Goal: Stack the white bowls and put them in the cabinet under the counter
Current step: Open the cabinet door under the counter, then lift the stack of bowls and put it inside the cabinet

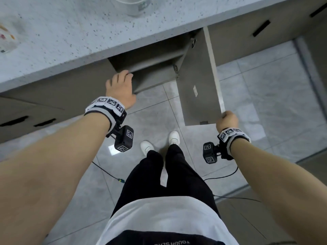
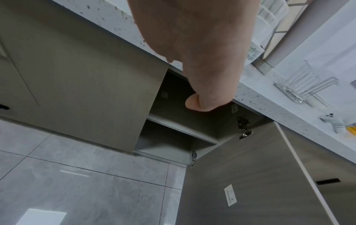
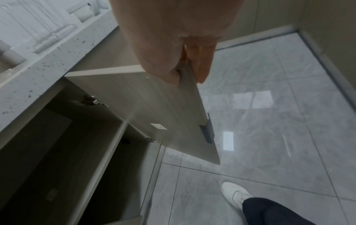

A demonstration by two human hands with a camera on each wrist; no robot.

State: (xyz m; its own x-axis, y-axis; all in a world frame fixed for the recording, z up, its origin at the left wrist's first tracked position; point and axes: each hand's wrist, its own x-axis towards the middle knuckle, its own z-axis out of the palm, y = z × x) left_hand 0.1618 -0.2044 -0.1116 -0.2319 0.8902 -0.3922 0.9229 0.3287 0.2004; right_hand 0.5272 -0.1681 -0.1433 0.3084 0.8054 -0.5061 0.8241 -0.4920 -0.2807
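Note:
White bowls (image 1: 131, 5) stand on the speckled counter (image 1: 70, 32) at the top edge of the head view, partly cut off. Under it the cabinet (image 1: 155, 71) is open, with one shelf (image 2: 183, 129) and nothing on it that I can see. Its right door (image 1: 198, 82) is swung out toward me, and my right hand (image 1: 227, 119) grips that door's top outer corner (image 3: 185, 68), thumb on one face and fingers on the other. My left hand (image 1: 120, 87) hovers at the top corner of the left door (image 2: 86, 91), fingers bent down. Whether they hold that door is hidden.
My white shoes (image 1: 146, 147) stand on the grey tiled floor just before the cabinet, and a thin cable (image 1: 106, 172) trails across the tiles behind them. On the counter are a clear rack (image 2: 300, 86), a white game controller (image 2: 333, 121) and a glass (image 1: 5, 41).

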